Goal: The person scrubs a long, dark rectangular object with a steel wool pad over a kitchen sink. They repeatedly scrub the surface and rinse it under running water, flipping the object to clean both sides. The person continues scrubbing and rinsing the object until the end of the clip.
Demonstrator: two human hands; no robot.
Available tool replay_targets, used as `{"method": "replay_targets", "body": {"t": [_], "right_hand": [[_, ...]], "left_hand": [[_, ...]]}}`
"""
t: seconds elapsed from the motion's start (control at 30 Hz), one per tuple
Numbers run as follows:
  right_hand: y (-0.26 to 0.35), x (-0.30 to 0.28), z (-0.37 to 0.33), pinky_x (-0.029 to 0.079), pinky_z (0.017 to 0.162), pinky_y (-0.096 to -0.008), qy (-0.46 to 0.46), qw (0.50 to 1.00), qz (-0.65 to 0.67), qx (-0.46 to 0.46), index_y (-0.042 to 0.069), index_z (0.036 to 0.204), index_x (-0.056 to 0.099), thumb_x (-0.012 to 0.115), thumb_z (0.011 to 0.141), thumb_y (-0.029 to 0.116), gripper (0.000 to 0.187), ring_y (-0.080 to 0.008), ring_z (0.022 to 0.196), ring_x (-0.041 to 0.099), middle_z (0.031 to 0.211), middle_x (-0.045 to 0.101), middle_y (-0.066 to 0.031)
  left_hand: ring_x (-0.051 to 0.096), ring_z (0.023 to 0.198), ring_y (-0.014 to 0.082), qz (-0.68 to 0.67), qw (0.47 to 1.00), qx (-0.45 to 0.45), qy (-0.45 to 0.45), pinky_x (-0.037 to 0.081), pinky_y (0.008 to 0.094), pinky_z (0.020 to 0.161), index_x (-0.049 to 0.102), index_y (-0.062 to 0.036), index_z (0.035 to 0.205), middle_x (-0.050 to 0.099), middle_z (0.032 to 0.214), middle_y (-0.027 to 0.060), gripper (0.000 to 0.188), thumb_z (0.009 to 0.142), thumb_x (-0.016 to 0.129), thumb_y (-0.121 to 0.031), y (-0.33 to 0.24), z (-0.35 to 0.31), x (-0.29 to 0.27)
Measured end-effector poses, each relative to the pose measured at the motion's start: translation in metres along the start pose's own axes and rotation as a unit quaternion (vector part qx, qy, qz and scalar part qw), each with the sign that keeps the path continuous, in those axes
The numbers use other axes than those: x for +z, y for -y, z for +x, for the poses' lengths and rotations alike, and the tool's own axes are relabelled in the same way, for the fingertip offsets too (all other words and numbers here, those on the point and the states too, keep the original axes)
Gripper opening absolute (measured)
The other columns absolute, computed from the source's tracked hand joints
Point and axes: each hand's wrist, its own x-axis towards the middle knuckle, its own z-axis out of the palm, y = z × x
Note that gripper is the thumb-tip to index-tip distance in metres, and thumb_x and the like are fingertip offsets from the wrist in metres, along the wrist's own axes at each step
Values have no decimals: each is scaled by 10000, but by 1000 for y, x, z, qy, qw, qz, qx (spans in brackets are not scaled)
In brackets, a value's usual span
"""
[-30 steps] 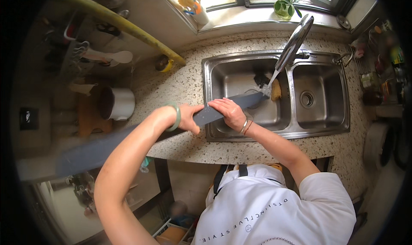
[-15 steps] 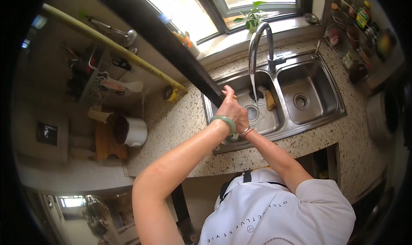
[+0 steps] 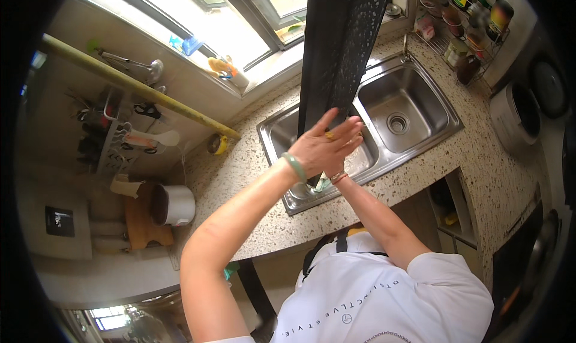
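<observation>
A long black panel, flecked with water drops along its right side, rises from the left sink basin and hides the faucet. My left hand, with a green bangle at its wrist, lies at the panel's lower part. Its fingers are stretched out, the thumb apart. Below and behind it is my right hand, with a bracelet at the wrist; its fingers are mostly hidden, so its grip cannot be told. Something pale and crumpled shows just beneath the hands.
The right basin adjoins. A bottle rack stands at the back right, a pot below it. To the left are a yellow pole, hanging utensils and a silver pot. A speckled counter surrounds the sink.
The black panel has swung from upper left to nearly upright, turning its broad wet face into view and covering the faucet. My left hand's fingers have straightened out. The view has shifted slightly.
</observation>
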Motion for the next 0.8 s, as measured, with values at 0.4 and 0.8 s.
{"method": "replay_targets", "body": {"t": [0.4,0.8], "right_hand": [[-5,54,-9,498,803,-346,-65,546,-761,-346,-39,1084,652,642,961,230,296,-241,873,668,965,718,-148],[-33,92,-6,478,890,-355,-74,546,-747,-373,-67,1169,608,658,954,233,373,-267,989,649,1096,697,-173]], "left_hand": [[579,1208,220,-580,647,-491,-63,449,333,1013,539,-81,1390,630,1293,102,575,889,750,-268,8,-42,100],[563,917,45,-804,361,-419,-217,439,230,845,685,-45,1146,691,1009,-38,214,1000,622,-189,25,-9,146]]}}
